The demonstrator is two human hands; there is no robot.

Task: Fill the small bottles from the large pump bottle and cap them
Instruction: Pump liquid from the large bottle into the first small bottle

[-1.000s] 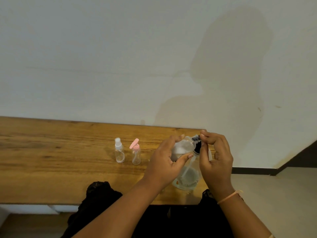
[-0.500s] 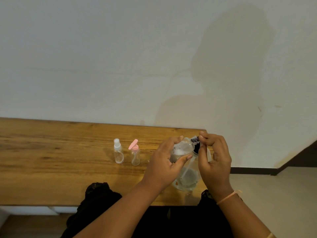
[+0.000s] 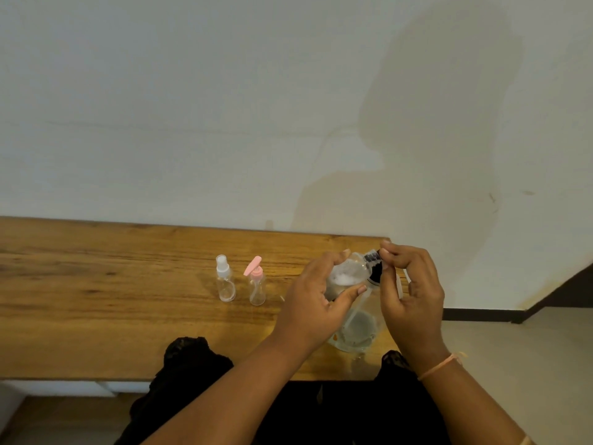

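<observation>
At the near right of the wooden table (image 3: 96,300) stands the clear large pump bottle (image 3: 359,329). The left hand (image 3: 313,303) grips its upper body, fingers (image 3: 351,292) curled round it. The right hand (image 3: 412,293), a thin band (image 3: 439,366) at its wrist, pinches the black pump head (image 3: 373,268) at the top with narrow fingertips. To the left, well apart from the hands, two small bottles stand upright just beside each other: the white-capped spray bottle (image 3: 225,284) and the pink-capped bottle (image 3: 256,285).

Curled left hand (image 3: 316,303), pinching right hand (image 3: 414,297)
</observation>
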